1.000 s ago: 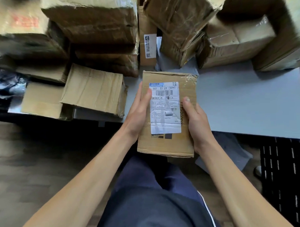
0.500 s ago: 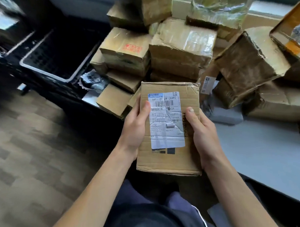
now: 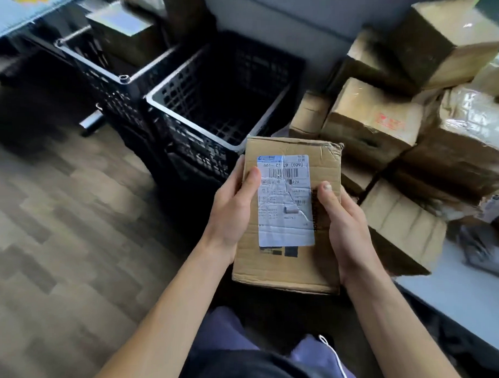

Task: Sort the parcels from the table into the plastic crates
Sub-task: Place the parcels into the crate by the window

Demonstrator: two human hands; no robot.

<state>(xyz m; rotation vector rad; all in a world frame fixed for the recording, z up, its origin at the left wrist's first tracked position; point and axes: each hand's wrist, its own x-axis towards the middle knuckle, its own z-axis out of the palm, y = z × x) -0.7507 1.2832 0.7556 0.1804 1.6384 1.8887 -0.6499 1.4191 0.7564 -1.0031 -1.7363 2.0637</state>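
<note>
Though underside unseen, left hand [image 3: 232, 215] and right hand [image 3: 343, 225] clamped round parcel [image 3: 285, 266]

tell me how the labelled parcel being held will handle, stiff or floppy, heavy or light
Probably stiff: the parcel shows flat faces and straight edges while the left hand and right hand grip only its sides. Likely light for its size: that side grip alone carries it. Its top right corner is crushed, so a hard drop could dent it more.

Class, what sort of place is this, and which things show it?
Probably a parcel sorting room: taped cardboard parcels piled on a white table, black plastic crates beside it, and a held box with a shipping label.
</note>
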